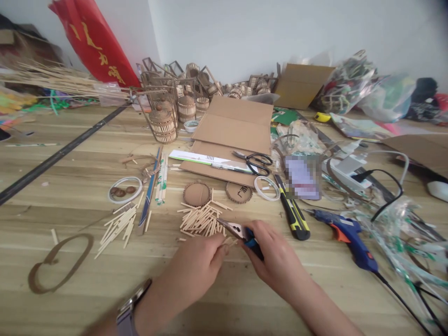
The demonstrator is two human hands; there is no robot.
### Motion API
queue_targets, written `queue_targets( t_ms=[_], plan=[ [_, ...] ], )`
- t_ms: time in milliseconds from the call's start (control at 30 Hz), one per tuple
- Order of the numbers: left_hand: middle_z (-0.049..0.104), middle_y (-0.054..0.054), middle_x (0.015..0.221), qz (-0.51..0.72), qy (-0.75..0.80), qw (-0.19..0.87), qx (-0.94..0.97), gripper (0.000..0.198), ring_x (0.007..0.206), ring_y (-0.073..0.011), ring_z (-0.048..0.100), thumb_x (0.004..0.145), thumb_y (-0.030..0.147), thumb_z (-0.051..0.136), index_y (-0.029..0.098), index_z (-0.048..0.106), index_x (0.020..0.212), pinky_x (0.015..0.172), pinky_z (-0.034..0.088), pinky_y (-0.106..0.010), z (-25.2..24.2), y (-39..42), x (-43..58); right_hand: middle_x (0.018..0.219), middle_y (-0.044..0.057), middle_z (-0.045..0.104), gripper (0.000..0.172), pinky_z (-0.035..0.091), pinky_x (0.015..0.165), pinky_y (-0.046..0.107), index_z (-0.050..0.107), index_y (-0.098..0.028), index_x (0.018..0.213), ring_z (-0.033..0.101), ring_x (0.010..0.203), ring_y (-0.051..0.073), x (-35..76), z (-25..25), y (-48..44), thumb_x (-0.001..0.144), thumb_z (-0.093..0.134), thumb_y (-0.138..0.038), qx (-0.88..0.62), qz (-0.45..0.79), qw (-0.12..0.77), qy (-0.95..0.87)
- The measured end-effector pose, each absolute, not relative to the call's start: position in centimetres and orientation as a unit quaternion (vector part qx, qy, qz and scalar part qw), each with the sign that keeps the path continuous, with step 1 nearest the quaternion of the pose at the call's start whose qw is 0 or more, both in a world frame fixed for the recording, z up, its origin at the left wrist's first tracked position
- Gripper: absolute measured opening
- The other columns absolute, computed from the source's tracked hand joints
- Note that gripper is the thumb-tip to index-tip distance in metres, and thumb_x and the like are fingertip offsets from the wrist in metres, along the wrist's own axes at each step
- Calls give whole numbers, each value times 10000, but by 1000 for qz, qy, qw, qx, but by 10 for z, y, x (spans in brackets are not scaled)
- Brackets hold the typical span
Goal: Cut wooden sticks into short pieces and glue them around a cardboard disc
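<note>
My right hand (pixel 271 249) is wrapped round a pair of pliers (pixel 233 228) with dark blue handles; their metal jaws point left over a pile of short wooden sticks (pixel 200 218). Just left of the pliers, my left hand (pixel 199 261) is closed, thumb against fingers. Pale stick ends show by its fingertips, but what it holds is hidden. Behind the pile lie two round cardboard discs with dark rims, one (pixel 197 193) on the left and one (pixel 238 192) on the right. A second bunch of sticks (pixel 119 226) lies to the left.
A glue gun (pixel 350 233), a utility knife (pixel 294 210) and a phone (pixel 303 177) are at right. Scissors (pixel 257 162) rest on cardboard (pixel 231 123). A tape ring (pixel 125 190) surrounds brown beads. Small wooden buckets (pixel 163 123) stand at the back. A brown strip (pixel 59 261) curls at left.
</note>
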State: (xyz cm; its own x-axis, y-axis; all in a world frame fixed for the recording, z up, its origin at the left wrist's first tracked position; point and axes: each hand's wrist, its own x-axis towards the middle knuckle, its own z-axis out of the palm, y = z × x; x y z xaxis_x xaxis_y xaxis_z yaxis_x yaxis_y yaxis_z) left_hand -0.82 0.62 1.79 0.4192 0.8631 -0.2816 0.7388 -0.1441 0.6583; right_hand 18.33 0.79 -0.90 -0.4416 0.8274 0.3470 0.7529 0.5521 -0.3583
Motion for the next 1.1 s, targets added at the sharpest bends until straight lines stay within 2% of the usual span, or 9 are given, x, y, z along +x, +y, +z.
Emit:
queue_targets(
  t_ms=[200,300,400,533,633,700,800,900,1100],
  plan=[
    [720,-98,990,57,542,291,786,270,930,-267,666,936,204,380,211,633,1030,797,455,-349,14,0,-1,799,81,634,110,477,610,329,496,-187,918,603,724,254,179,-18,5,836,512,-115,-497,78,224,-835],
    [708,-135,1014,28,556,259,789,307,919,-294,665,943,186,334,186,628,1031,776,457,-382,11,-4,4,811,94,640,108,475,630,347,498,-193,882,605,748,271,175,-21,2,820,491,-105,-513,87,209,-828],
    [703,-141,916,16,568,271,777,305,828,-284,660,946,193,316,166,620,948,701,441,-360,10,-5,4,803,86,639,90,468,623,333,501,-203,860,606,744,259,175,-18,3,821,471,-128,-526,133,214,-813],
    [618,-26,683,114,489,450,739,330,652,-166,579,977,353,334,186,535,776,605,396,-258,12,0,-8,702,6,586,66,450,578,265,502,-221,818,562,629,172,186,-1,10,874,471,-239,-524,308,276,-744],
    [513,43,558,171,382,629,655,415,524,-99,470,969,514,318,186,500,791,541,367,-203,12,4,-14,680,-17,544,159,448,568,254,494,-219,807,528,615,153,194,12,13,886,509,-356,-495,443,325,-673],
    [521,47,549,202,372,686,592,443,475,-87,441,934,586,354,185,487,800,484,346,-194,9,5,-12,690,-16,537,190,445,558,254,495,-218,828,523,617,152,196,17,12,890,512,-396,-482,483,334,-650],
    [615,3,615,254,417,715,500,499,467,-100,517,859,674,419,184,474,788,463,374,-207,1,5,-5,722,1,566,148,460,594,264,523,-217,824,548,653,162,192,20,8,891,523,-349,-487,431,311,-694],
    [680,-37,731,263,433,741,440,520,599,-149,639,788,686,531,168,515,829,564,460,-251,-4,3,0,751,12,606,65,473,619,261,529,-223,838,580,672,163,185,15,1,892,493,-225,-472,366,272,-755],
    [679,-27,711,265,414,791,364,521,640,-152,652,710,649,662,142,588,807,639,488,-274,-6,0,5,740,7,607,151,473,602,257,517,-227,855,592,677,176,175,2,-4,803,478,-91,-459,289,246,-803]
  ],
)
